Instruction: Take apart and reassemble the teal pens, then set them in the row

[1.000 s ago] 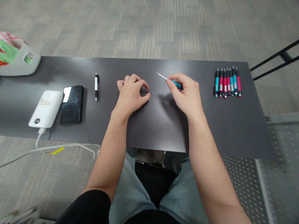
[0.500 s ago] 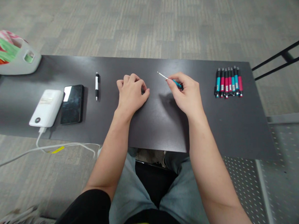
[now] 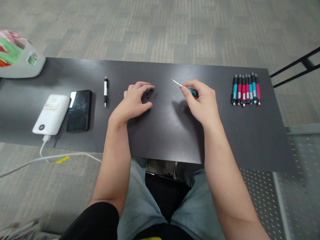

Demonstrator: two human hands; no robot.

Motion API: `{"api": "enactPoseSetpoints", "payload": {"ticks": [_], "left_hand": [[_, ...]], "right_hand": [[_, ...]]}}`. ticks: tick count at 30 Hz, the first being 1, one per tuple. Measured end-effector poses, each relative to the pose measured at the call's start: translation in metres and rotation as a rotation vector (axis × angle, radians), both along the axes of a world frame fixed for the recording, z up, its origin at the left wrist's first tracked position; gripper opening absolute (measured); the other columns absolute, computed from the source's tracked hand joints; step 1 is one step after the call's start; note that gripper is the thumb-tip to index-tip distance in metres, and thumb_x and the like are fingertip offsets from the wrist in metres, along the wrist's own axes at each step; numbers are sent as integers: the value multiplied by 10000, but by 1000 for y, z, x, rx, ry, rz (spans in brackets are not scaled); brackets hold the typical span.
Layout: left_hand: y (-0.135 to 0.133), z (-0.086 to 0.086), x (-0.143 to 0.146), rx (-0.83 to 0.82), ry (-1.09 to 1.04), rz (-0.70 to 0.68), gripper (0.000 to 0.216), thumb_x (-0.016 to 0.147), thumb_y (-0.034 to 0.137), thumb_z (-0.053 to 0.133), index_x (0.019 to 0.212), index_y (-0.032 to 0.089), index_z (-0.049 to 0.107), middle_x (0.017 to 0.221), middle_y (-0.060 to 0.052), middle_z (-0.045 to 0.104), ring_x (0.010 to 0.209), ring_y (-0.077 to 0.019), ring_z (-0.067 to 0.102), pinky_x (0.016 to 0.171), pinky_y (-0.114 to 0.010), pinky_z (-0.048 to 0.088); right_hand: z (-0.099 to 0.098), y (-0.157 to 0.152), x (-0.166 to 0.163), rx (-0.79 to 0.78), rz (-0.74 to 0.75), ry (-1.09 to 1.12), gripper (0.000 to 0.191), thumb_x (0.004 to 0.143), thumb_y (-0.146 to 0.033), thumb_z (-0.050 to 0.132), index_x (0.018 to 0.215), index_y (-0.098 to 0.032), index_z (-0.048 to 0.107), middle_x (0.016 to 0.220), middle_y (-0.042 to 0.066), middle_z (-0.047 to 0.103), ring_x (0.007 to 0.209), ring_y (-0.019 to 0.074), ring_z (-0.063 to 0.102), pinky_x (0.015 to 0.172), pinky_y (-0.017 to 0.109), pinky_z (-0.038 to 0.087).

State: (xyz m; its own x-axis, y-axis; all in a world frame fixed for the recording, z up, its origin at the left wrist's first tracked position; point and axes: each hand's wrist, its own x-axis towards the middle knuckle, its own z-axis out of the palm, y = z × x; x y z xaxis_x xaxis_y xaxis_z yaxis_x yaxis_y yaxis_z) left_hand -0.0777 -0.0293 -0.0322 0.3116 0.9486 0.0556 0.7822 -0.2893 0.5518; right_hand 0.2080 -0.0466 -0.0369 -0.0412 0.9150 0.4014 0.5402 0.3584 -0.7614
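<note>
My right hand (image 3: pixel 201 99) pinches a teal pen barrel (image 3: pixel 192 92) above the table, with a thin white refill (image 3: pixel 176 82) sticking out of it toward the upper left. My left hand (image 3: pixel 135 101) rests on the table with thumb and fingers apart. Between its thumb and fingertips lies a small black pen part (image 3: pixel 149 93). Just right of that is a tiny dark coil, likely a spring (image 3: pixel 155 96). To the left of this hand a white and black pen (image 3: pixel 106 92) lies on its own.
Several teal and pink pens (image 3: pixel 245 90) lie in a row at the right of the dark table (image 3: pixel 165 133). On the left are a black phone (image 3: pixel 79 110), a white power bank (image 3: pixel 51 114) with a cable (image 3: pixel 46 138), and a white container (image 3: pixel 33 70) holding colourful material.
My left hand has shifted left and opened, uncovering the small black part and the coil. The right hand keeps its hold on the pen barrel, almost unmoved.
</note>
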Motion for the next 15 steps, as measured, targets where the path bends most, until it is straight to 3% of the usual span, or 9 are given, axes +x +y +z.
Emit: {"api": "enactPoseSetpoints", "payload": {"ticks": [6, 12, 15], "left_hand": [[6, -3, -2, -18, -69, -30, 531, 914, 403, 679, 1424, 368, 824, 1599, 4, 766, 1484, -393, 609, 1338, -635, 382], [13, -9, -10, -32, -187, -117, 465, 941, 397, 716, 1383, 320, 836, 1546, -55, 765, 1441, -305, 678, 1332, -530, 487], [13, -8, -10, -66, -217, -121, 495, 930, 463, 753, 1404, 341, 831, 1581, -46, 736, 1455, -314, 674, 1340, -540, 506]], "right_hand": [[0, 0, -1, -7, -22, -23, 270, 1099, -592, 696, 979, -386, 823, 1008, 74, 848, 943, 363, 774, 768, 505, 605], [0, 0, 0, -1, -14, -5, 266, 1097, -583, 699, 982, -380, 826, 1006, 80, 845, 925, 362, 767, 773, 511, 596], [-1, 0, 0, -15, -18, -6, 275, 1089, -609, 700, 991, -387, 829, 1007, 81, 848, 926, 371, 760, 773, 521, 599]]}}
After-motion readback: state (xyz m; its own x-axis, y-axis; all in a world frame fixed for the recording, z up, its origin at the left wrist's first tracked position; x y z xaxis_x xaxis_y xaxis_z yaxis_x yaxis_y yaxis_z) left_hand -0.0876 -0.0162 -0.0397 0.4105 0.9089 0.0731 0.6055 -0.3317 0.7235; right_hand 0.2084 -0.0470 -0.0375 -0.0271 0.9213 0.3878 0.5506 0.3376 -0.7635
